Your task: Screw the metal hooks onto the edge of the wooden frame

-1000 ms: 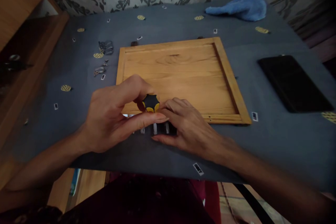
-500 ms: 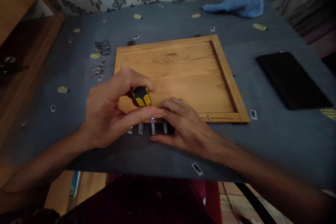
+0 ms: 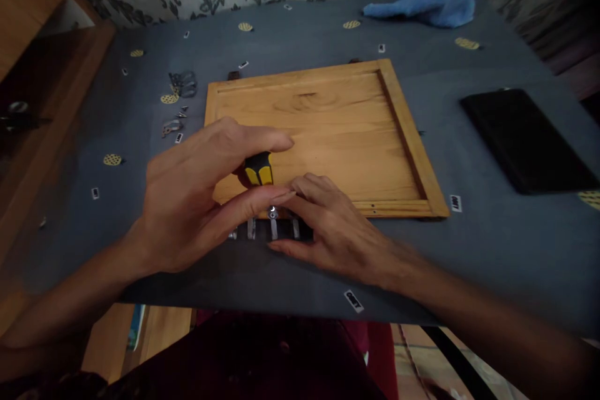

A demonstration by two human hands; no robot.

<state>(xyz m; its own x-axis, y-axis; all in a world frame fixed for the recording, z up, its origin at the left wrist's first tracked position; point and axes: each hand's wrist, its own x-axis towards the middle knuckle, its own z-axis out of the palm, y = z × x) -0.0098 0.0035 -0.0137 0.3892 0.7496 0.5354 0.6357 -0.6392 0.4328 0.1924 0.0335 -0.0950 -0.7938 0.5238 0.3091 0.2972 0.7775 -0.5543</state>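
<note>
My left hand (image 3: pixel 187 194) is curled around a screwdriver (image 3: pixel 259 170) with a black and yellow handle; its index finger and thumb are spread apart, the other fingers mostly hidden. The shaft is concealed behind the thumb. Below the thumb, a small screw (image 3: pixel 272 214) shows at a metal clip (image 3: pixel 274 230), one of several on a dark strip along the near edge of a framed wooden panel (image 3: pixel 304 131). My right hand (image 3: pixel 332 225) grips this strip's right end, thumb below and fingers above, against the panel's near edge.
Loose metal clips (image 3: pixel 184 84), another bracket (image 3: pixel 171 129) and small screws (image 3: pixel 182 112) lie left of the panel. A black tablet-like slab (image 3: pixel 529 140) rests at the right, a blue cloth (image 3: pixel 431 5) at the back. A wooden cabinet (image 3: pixel 70 94) borders the left side.
My left index finger has stretched out to the right and the hand has opened wider around the screwdriver, whose handle has shifted slightly right. My right hand stays almost still.
</note>
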